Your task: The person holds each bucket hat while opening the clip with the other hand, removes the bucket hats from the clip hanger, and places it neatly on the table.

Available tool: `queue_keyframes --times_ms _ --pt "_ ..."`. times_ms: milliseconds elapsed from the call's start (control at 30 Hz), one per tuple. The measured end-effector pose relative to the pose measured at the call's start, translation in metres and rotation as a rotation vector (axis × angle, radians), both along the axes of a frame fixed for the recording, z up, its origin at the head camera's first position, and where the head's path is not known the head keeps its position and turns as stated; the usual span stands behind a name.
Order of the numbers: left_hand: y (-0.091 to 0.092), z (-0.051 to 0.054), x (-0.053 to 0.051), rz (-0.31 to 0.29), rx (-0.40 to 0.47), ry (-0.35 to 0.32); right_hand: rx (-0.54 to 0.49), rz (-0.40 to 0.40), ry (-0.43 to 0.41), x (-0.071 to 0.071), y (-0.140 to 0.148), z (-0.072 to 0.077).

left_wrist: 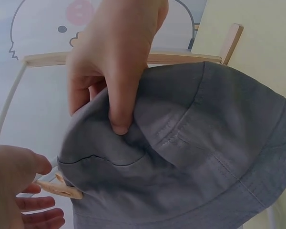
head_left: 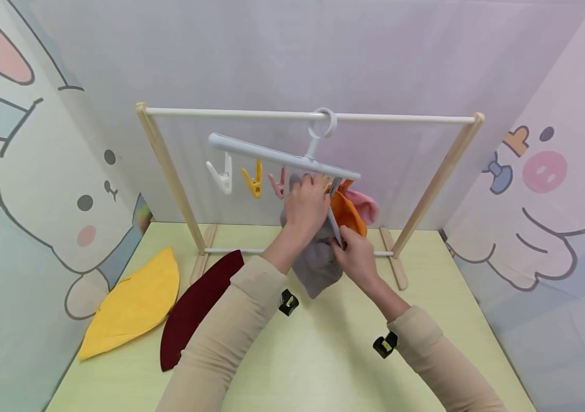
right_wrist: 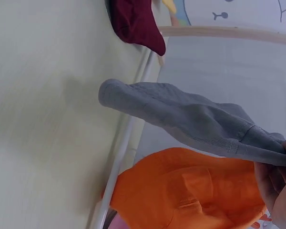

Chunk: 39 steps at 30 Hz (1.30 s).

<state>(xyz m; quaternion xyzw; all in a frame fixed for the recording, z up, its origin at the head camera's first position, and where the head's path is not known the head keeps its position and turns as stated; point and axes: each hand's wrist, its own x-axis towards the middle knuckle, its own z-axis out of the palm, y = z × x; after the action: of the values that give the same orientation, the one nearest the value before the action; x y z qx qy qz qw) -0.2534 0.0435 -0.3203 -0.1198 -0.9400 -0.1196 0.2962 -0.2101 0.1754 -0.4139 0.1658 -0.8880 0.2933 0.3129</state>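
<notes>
A grey bucket hat [head_left: 318, 263] hangs beneath the pale blue hanger [head_left: 272, 154]. My right hand [head_left: 356, 257] pinches its cloth, thumb on the near side, as the left wrist view shows. A beige clip [left_wrist: 64, 190] sits at the hat's edge. My left hand [left_wrist: 14, 191] is beside this clip, thumb and fingers apart around its outer end; whether they touch it is unclear. In the right wrist view the grey hat [right_wrist: 181, 114] extends sideways from the right hand [right_wrist: 281, 195]. An orange hat [head_left: 348, 212] hangs behind it.
White, yellow and pink clips [head_left: 277, 184] hang from the hanger's left half. A pink hat [head_left: 364, 205] is behind the orange one. The hanger hooks over the rack's white bar [head_left: 230, 114]. A yellow hat [head_left: 135, 300] and a maroon hat [head_left: 197, 309] lie on the table's left.
</notes>
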Motion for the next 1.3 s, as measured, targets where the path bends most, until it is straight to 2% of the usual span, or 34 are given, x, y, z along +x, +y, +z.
queue_keyframes --times_ms 367,700,867,1100,1300 --pt "0.003 0.005 -0.002 0.014 -0.009 -0.013 0.01 0.025 0.051 0.004 -0.004 -0.003" --pt "0.005 0.0 -0.003 0.015 -0.024 0.066 -0.009 0.042 0.051 0.008 -0.006 -0.002" --pt "0.006 -0.005 -0.004 0.004 0.001 0.059 -0.008 0.054 0.047 0.01 -0.007 -0.002" --pt "0.005 -0.006 -0.005 0.017 0.019 0.015 -0.013 0.074 0.033 0.012 -0.008 -0.002" --pt "0.004 -0.006 -0.007 0.017 0.036 0.037 -0.007 0.08 0.025 0.014 -0.008 -0.002"
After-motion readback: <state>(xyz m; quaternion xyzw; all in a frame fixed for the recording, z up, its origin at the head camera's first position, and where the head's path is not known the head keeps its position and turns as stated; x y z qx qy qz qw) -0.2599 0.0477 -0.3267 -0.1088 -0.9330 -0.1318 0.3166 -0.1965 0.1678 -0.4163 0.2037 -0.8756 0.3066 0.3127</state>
